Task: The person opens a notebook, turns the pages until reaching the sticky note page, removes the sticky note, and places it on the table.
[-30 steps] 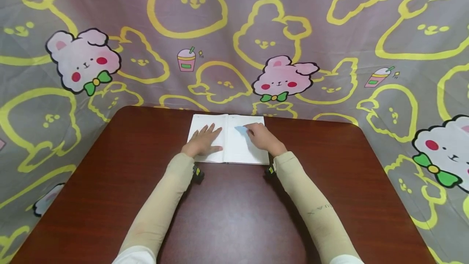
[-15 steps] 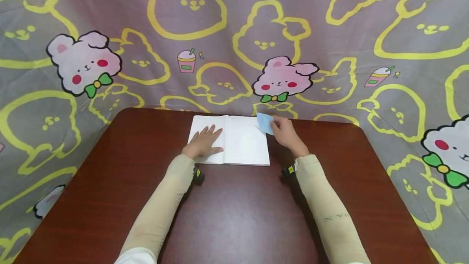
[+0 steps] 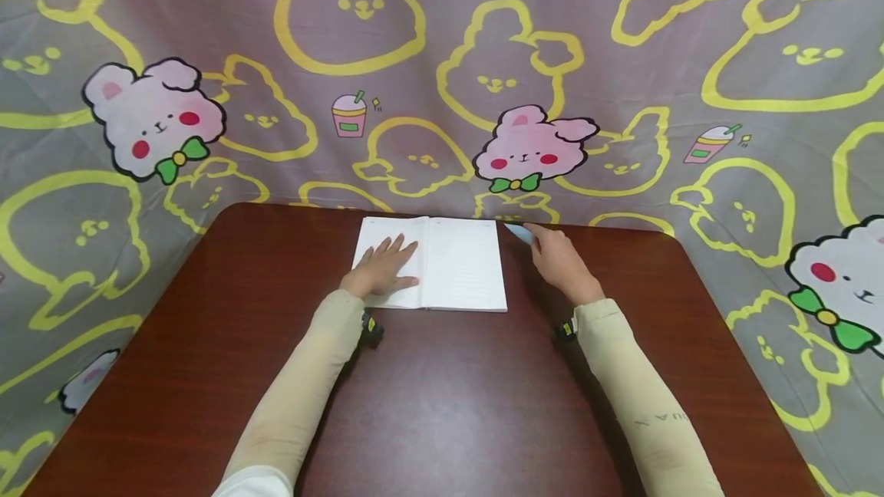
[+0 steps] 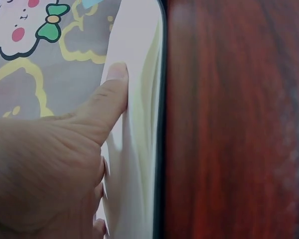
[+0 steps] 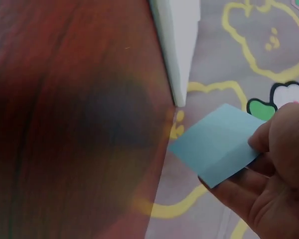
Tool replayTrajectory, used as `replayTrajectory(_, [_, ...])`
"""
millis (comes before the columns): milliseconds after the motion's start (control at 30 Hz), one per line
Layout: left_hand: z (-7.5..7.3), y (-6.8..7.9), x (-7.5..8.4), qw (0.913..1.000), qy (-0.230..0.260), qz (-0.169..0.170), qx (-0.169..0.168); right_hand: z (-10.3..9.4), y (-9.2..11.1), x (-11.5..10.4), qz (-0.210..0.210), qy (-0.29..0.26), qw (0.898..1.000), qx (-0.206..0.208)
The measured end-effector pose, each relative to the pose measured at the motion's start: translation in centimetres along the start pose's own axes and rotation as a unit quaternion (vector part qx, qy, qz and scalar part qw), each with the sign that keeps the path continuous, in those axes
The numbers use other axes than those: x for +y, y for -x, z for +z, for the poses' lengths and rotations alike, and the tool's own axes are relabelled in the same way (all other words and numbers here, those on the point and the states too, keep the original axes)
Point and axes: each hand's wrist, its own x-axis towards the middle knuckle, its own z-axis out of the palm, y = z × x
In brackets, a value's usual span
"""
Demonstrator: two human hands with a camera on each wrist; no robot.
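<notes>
An open notebook (image 3: 464,267) with white lined pages lies near the far edge of the table. My left hand (image 3: 381,267) rests on its left page, fingers spread and straight; in the left wrist view the thumb (image 4: 114,94) lies along the page near the book's edge. To the right of the notebook, my right hand (image 3: 558,261) pinches a light blue sticky note (image 5: 217,144) between thumb and fingers. In the head view the note shows as a thin sliver beside the right page's upper corner.
The dark reddish-brown table (image 3: 442,397) has rounded far corners. Behind it hangs a grey curtain (image 3: 428,37) printed with yellow outlines and pink rabbits. A small black device (image 3: 566,328) is worn at the right wrist.
My right hand has moved right, off the right page, carrying the blue sticky note past the notebook's edge. The note has turned nearly edge-on. My left hand has stayed in place.
</notes>
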Motion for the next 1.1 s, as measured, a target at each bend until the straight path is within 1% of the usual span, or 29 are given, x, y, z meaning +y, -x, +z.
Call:
replayTrajectory(100, [-0.1,-0.1,-0.1,1.0000,-0.001,0.002,-0.002,0.3,0.5,-0.2,-0.017,0.049,0.998,-0.023])
replayTrajectory(267, [-0.1,-0.3,-0.2,0.9999,0.002,0.011,-0.001,1.2,1.3,-0.5,-0.061,0.120,0.990,-0.044])
replayTrajectory(433, [-0.2,-0.3,-0.2,0.9998,0.009,0.016,-0.002,2.0,2.0,-0.8,-0.079,0.168,0.981,-0.058])
replayTrajectory(567, [-0.1,-0.4,-0.2,0.9998,0.012,0.014,-0.006,2.3,2.5,-1.0,-0.105,0.196,0.973,-0.058])
replayTrajectory(667, [-0.1,-0.4,-0.4,0.9998,0.015,0.014,-0.006,2.5,2.5,-1.0,-0.119,0.199,0.971,-0.056])
replayTrajectory(800, [-0.1,-0.2,-0.6,0.9996,0.021,0.022,0.003,2.7,2.4,-1.2,-0.123,0.187,0.973,-0.061])
replayTrajectory(967, [0.0,-0.3,-0.7,0.9991,0.029,0.030,0.011,2.6,2.6,-1.3,-0.114,0.167,0.977,-0.074])
replayTrajectory(1100, [0.3,-0.5,-0.9,0.9985,0.037,0.035,0.021,2.5,2.7,-1.3,-0.105,0.151,0.980,-0.075])
